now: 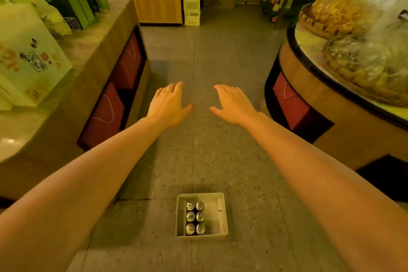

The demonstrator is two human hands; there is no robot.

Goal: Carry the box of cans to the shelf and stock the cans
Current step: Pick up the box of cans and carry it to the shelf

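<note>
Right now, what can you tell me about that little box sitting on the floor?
The box is a shallow, open-topped square tray of pale cardboard, lying flat on the speckled floor in the aisle. Six cans stand upright inside, in two columns of three against its left side, their silvery tops showing; the right half is bare. Nothing grips it: the left hand and right hand are held out empty, apart from it.

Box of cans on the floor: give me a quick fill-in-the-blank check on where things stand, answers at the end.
1. The box holds ____ cans, standing in two columns.
2. The cans fill the box's ____ half; the other half is bare.
3. The box rests on the ____, between the two arms.
4. The left hand and right hand hold ____, with fingers spread.

Missing words: six; left; floor; nothing
</note>
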